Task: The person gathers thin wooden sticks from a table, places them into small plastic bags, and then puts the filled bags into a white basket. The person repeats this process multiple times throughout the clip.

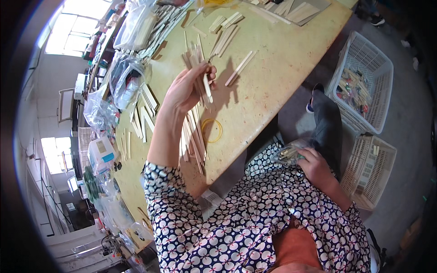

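My left hand, raised over the table, grips a loose bundle of thin wooden sticks. The sticks fan out above and below my fingers. A small twisted cord or chain-like piece shows at my fingertips; what it is I cannot tell. Low by my lap, my right hand holds a clear plastic bag with short wooden pieces inside. Beneath my left forearm lies a spread of long wooden sticks, beside a yellow rubber band. A few sticks lie apart, right of my left hand.
The wooden table has its near edge running diagonally before me. Small stick bundles and plastic bags lie farther back. On the floor at right stand a white plastic basket of mixed pieces and a second basket.
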`<state>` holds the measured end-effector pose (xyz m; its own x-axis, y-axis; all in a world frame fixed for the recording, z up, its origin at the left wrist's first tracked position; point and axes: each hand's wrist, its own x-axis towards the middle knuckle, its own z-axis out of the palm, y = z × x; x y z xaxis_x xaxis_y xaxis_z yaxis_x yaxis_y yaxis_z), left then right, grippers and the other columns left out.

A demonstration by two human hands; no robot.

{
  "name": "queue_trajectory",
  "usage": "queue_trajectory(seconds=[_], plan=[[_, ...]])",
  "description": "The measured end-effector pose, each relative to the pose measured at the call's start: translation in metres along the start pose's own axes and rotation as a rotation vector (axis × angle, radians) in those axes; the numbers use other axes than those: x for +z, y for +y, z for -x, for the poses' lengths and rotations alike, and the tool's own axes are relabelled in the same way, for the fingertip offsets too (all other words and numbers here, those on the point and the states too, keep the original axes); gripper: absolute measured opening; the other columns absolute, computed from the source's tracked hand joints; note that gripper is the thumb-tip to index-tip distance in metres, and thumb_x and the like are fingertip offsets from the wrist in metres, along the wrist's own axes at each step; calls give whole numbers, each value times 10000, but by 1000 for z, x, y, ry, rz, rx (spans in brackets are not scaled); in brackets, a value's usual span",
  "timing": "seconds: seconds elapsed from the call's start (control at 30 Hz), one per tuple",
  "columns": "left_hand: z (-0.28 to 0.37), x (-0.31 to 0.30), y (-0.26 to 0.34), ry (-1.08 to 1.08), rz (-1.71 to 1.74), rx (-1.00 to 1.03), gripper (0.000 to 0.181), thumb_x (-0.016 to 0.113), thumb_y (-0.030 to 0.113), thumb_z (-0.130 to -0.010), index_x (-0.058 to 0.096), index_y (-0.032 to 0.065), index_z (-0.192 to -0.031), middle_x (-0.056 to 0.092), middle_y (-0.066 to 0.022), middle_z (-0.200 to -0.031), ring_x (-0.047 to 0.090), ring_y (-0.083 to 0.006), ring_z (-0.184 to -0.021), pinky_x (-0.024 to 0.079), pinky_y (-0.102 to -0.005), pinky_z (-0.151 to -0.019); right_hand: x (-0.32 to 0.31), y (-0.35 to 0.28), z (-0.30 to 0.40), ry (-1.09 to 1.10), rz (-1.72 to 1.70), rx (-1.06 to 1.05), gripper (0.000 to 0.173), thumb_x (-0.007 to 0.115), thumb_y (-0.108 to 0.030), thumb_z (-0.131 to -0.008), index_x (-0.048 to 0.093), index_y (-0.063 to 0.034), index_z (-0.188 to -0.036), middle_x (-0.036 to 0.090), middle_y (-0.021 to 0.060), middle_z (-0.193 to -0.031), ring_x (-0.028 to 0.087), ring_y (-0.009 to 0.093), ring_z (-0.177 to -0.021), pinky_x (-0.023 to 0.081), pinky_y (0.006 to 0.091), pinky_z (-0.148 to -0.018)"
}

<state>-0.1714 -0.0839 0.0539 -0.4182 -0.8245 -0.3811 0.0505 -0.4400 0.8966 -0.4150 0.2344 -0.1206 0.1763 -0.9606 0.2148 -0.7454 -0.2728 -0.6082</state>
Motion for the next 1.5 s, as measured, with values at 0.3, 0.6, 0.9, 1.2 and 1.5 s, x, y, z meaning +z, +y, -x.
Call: queue_trajectory(seconds=[0.3,0.6,0.9,1.2,1.5], plan=[[140,35,-67,52,506,215,149,510,193,-1042,531,103,-1159,513,14,-833,515,-97,-791,504,-335,-851,-25,-10,-7,30,40,15,127,609,-31,-797,678,1,-898,639,165,-1204,597,329,-1157,503,406,-986],[128,100,-190,-145,370,537,82,491,106,-1036,455,92,-1109,531,-61,-901,541,-175,-874,452,-425,-961,-41,-23,-16,-13,31,-47,134,630,-37,-773,665,-7,-899,627,160,-1230,598,329,-1158,511,395,-973],[105,109,-255,-225,128,343,60,483,98,-1044,474,39,-1044,562,-73,-953,548,-147,-914,455,-297,-886,-41,-29,-18,-43,32,-15,153,607,-67,-797,663,-5,-924,615,155,-1243,589,313,-1174,509,384,-973],[108,95,-277,-309,-32,204,126,533,163,-1030,522,38,-1047,557,-96,-1112,536,-198,-1058,433,-337,-967,-36,-28,-15,-83,33,-2,138,578,-71,-813,653,-5,-908,608,163,-1249,573,317,-1195,500,395,-986],[125,72,-256,-168,-1032,467,182,726,114,-869,674,61,-1035,576,-106,-1032,563,-279,-897,478,-389,-795,-34,-30,-15,-113,32,-12,116,576,-54,-803,638,2,-884,616,174,-1236,580,317,-1189,507,391,-983]])
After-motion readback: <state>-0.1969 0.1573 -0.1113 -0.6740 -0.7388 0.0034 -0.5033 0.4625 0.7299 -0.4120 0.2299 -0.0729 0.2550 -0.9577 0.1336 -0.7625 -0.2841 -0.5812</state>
